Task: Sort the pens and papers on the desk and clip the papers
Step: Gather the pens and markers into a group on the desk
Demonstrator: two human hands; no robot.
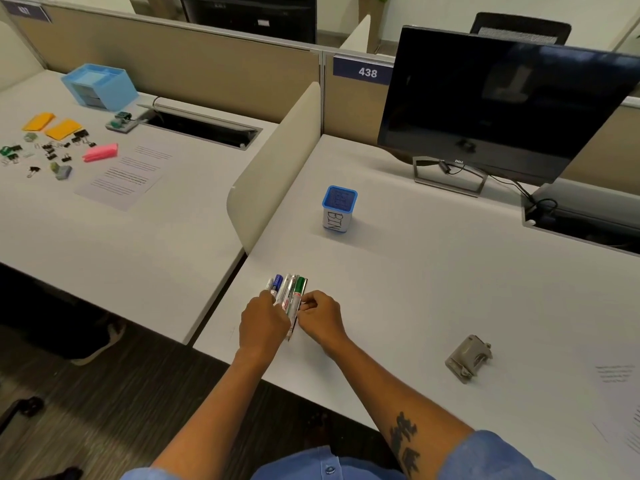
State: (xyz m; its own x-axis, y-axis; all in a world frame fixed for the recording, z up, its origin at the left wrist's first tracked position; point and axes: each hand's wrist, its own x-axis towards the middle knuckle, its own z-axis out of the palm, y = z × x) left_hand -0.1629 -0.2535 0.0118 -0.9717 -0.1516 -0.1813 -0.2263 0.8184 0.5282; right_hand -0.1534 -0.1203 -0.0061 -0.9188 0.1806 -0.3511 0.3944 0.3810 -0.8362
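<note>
Two hands meet over a bundle of pens (289, 296) near the front left edge of the right-hand desk (433, 289). Left hand (265, 322) comes in from bottom centre, forearm angled up and right, back of hand facing the camera, fingers curled down over the near ends of the pens on their left side. Right hand (320, 315) comes in from the lower right, forearm angled up and left with a dark tattoo on it, fingers bent in a pinch at the bundle's right edge beside the green marker (300, 289). Knuckles of both hands sit just beside each other with the pens between them. Pens lie flat, side by side, far ends pointing away: white barrels, one blue cap, one green. Blue-rimmed pen cup (338, 209) labelled "BIN" stands upright further back on the same desk, well apart from the hands. Grey hole punch (468, 358) lies to the right, near the front. Printed papers (620, 400) lie at the right edge, partly cut off. Dark monitor (502, 102) stands at the back. Across the divider (273, 168), the left desk (104, 244) holds another printed sheet (124, 176), scattered binder clips (52, 150), orange and pink sticky notes and a blue organiser (100, 85).
</note>
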